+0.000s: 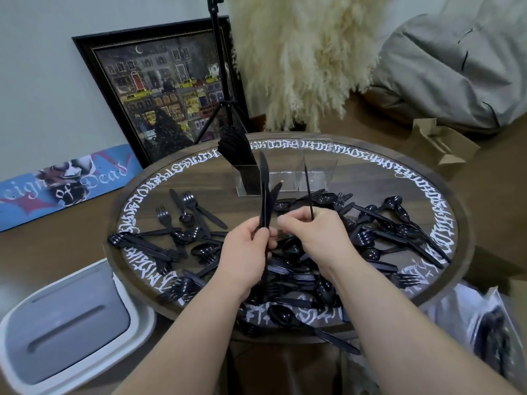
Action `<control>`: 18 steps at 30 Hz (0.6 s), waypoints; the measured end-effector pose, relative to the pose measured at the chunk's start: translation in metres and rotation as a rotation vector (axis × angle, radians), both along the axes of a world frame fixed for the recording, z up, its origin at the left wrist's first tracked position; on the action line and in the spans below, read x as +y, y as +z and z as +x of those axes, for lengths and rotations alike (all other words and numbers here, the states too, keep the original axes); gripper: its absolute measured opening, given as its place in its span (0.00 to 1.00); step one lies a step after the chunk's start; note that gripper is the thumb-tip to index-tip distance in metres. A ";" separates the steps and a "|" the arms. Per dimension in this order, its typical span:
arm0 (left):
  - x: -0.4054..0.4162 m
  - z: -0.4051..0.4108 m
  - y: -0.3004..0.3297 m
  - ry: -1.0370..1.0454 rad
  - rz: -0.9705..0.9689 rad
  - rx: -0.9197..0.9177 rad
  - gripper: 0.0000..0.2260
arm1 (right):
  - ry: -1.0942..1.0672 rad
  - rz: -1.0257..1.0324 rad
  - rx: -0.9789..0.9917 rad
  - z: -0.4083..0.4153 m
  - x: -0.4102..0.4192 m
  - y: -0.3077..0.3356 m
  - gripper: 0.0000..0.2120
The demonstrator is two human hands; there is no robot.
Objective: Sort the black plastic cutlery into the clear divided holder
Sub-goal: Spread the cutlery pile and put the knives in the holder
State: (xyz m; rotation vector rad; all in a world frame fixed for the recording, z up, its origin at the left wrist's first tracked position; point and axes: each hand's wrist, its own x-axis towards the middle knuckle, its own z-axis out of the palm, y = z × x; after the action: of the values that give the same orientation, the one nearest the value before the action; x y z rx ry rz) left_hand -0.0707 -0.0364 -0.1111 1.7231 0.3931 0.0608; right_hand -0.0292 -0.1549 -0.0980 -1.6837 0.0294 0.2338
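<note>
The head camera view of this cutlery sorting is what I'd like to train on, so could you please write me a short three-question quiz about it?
1. True or false: both hands hold cutlery above the round table.
2. Which compartment of the clear divided holder already has cutlery standing in it: A) leftmost, B) middle, C) rightmost?
3. Fill in: the left hand grips a small bundle of black ______.

Key
1. True: the right hand pinches a single thin piece upright.
2. A: dark pieces stand there; the others look empty.
3. Knives.
</note>
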 end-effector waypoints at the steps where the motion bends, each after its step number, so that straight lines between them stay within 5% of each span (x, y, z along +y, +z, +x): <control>1: 0.001 0.002 0.001 0.020 -0.052 0.011 0.12 | -0.030 -0.006 0.019 0.003 -0.001 -0.003 0.04; 18: -0.006 0.012 0.005 -0.048 -0.260 -0.064 0.09 | -0.048 0.259 0.138 0.015 0.007 0.006 0.08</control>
State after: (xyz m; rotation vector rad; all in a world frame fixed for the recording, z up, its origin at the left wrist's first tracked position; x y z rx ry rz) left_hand -0.0592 -0.0420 -0.1058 1.4697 0.2980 0.0283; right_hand -0.0140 -0.1479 -0.0924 -1.4055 0.1367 0.3040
